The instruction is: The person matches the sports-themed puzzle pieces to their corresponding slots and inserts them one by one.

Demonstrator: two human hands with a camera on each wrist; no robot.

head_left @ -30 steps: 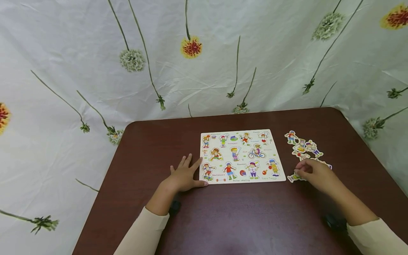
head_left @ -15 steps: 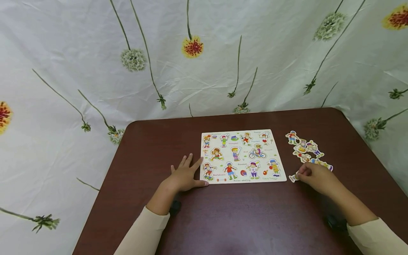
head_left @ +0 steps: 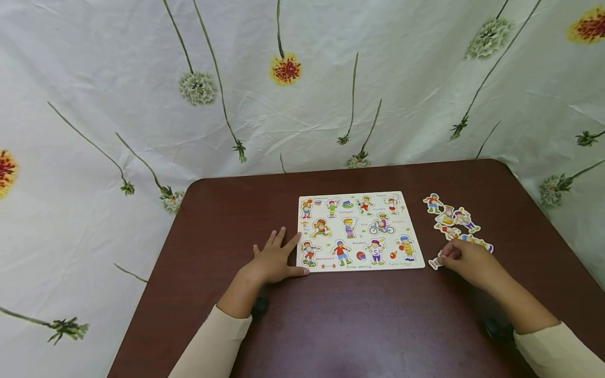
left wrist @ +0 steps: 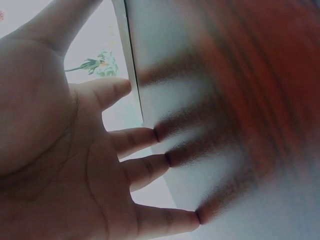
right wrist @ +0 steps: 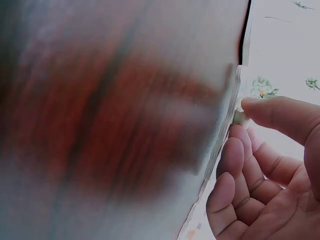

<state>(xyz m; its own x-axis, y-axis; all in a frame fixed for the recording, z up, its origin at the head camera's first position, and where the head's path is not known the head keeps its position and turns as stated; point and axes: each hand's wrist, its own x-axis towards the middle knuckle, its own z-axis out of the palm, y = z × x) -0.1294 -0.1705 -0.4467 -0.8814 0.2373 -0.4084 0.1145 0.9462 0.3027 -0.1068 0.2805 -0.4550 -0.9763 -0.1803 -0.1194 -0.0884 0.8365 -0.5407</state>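
A white wooden puzzle board (head_left: 335, 232) with printed children at sports lies on the table. My left hand (head_left: 273, 262) rests with spread fingers at its left edge, thumb and index finger touching the board; the left wrist view shows the fingertips (left wrist: 162, 135) on the tabletop. Right of the board, my right hand (head_left: 472, 262) pinches a small puzzle piece (head_left: 435, 262) by its knob, between thumb and fingers. Most of that piece is hidden under the hand. In the right wrist view, the piece's edge (right wrist: 227, 120) is close to the tabletop.
Several loose figure-shaped puzzle pieces (head_left: 465, 220) lie in a cluster just beyond my right hand. The dark brown table (head_left: 236, 210) ends at a flower-printed cloth (head_left: 312, 121) hanging behind it.
My right hand has shifted slightly over the pinched piece, covering more of it, and a piece behind the hand shows more. My left hand and the board stay put.
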